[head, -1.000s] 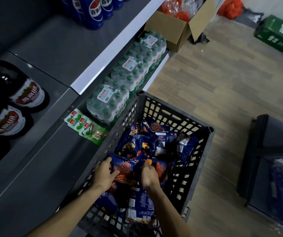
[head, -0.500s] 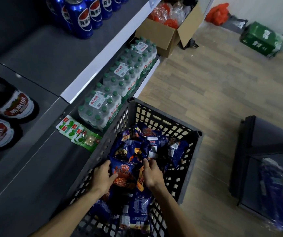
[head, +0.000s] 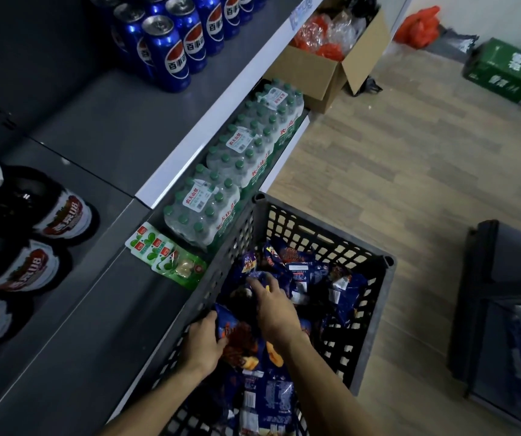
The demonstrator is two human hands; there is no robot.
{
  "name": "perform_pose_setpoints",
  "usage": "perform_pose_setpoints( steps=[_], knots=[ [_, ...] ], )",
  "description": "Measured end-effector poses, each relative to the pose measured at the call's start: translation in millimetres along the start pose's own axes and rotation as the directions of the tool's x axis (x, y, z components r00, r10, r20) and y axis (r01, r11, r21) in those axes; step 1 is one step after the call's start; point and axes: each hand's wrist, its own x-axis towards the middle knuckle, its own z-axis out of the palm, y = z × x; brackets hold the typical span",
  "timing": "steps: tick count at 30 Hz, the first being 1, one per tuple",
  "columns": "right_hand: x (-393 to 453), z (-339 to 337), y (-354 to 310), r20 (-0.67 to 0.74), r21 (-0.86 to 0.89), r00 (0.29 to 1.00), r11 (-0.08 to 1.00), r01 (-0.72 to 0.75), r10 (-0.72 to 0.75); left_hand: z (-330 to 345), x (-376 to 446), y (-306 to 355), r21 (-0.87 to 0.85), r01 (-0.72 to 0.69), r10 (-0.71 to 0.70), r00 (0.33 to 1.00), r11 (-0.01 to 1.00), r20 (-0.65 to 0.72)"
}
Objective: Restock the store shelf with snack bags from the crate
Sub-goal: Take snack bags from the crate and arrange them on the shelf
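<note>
Dark blue snack bags [head: 303, 275] lie heaped in a black lattice crate [head: 375, 313] on the floor, tight against the foot of the grey store shelf [head: 73, 313]. Both hands are down among them: the left hand [head: 204, 341] curls round the edge of a bag printed in orange [head: 237, 338], and the right hand [head: 273, 302] lies farther in on the heap with its fingers bent over a bag; whether it truly grips, I cannot tell. On the shelf beside the crate sit small green packets [head: 164, 256]; dark bottles [head: 32, 240] lie farther left. Shrink-wrapped water bottles [head: 237, 171] fill the lowest level, and blue cans [head: 171, 48] stand on the level above. The floor [head: 410, 158] is pale wood plank. A cardboard box [head: 331, 67], a red bag [head: 419, 26] and a green carton [head: 504, 70] rest by the far wall.
</note>
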Motion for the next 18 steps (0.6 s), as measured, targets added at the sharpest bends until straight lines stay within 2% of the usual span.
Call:
perform_pose_setpoints(
  steps=[3, 5, 18],
  knots=[
    [13, 0, 0, 0.104, -0.279, 0.981, 0.942, 0.186, -0.163, 8, 0, -7, 0.048, -0.029, 0.029, 1.0, 0.998, 0.001],
    [19, 2, -1, 0.146, -0.356, 0.971, 0.906, 0.23, -0.189, 12, -1, -9, 0.053, -0.046, 0.046, 0.999, 0.998, -0.002],
    [33, 14, -10, 0.037, -0.501, 0.982, 0.846, 0.181, -0.188, 19, 14, -46, -0.034, 0.019, -0.017, 0.998, 0.999, 0.056]
  ],
)
